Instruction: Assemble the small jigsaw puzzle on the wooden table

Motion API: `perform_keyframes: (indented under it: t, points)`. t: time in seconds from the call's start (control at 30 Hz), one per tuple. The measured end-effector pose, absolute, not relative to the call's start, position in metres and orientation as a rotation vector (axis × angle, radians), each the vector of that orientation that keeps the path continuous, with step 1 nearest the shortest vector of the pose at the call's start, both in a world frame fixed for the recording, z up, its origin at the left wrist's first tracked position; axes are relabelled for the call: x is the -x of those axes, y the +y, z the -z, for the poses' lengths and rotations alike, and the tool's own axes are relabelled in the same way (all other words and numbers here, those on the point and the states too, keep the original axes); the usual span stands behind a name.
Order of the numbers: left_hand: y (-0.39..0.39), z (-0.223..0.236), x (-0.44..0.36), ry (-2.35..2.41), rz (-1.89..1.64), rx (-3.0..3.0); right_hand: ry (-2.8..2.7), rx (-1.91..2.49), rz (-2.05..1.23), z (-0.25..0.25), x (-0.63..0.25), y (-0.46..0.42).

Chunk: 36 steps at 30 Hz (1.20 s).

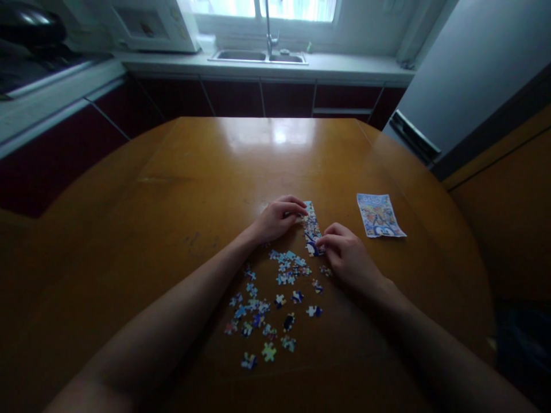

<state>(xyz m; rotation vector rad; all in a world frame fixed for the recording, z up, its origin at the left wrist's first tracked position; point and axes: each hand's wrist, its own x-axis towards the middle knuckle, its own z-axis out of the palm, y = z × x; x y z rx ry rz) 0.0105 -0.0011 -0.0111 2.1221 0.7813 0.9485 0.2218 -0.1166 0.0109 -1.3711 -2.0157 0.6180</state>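
Observation:
A narrow strip of joined jigsaw puzzle (311, 226) lies on the wooden table, light blue at its far end and dark blue and white at its near end. My left hand (278, 219) is at the strip's far left edge, fingers bent and the tips closed on it. At the near right corner, my right hand (346, 249) has thumb and forefinger pinched on a small puzzle piece touching the strip; the fingers mostly hide this piece. Loose jigsaw pieces (286, 279) are scattered and partly overlapping between my forearms, with a yellow-green piece (269, 351) near the front.
A printed picture sheet (381, 215) with creases lies right of my hands on the wooden table (193, 172). Beyond the table are a counter with a sink (241, 55), a microwave (150, 26) and a stove (38, 71). A refrigerator (469, 74) stands at the right.

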Motion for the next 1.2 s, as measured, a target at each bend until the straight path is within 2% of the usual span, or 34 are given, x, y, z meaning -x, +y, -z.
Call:
perform_keyframes:
  t: [0.6,0.9,1.2]
  points:
    - [0.000,0.010,-0.010,0.823,-0.971,-2.092,-1.881,1.466,-0.469,-0.004,-0.220,-0.109]
    - [0.001,0.010,-0.009,0.809,-0.980,-2.091,-2.306,1.448,-0.398,0.006,-0.213,-0.110]
    - [0.002,0.012,-0.008,0.810,-0.967,-2.114,-2.370,1.511,-0.403,0.000,-0.212,-0.110]
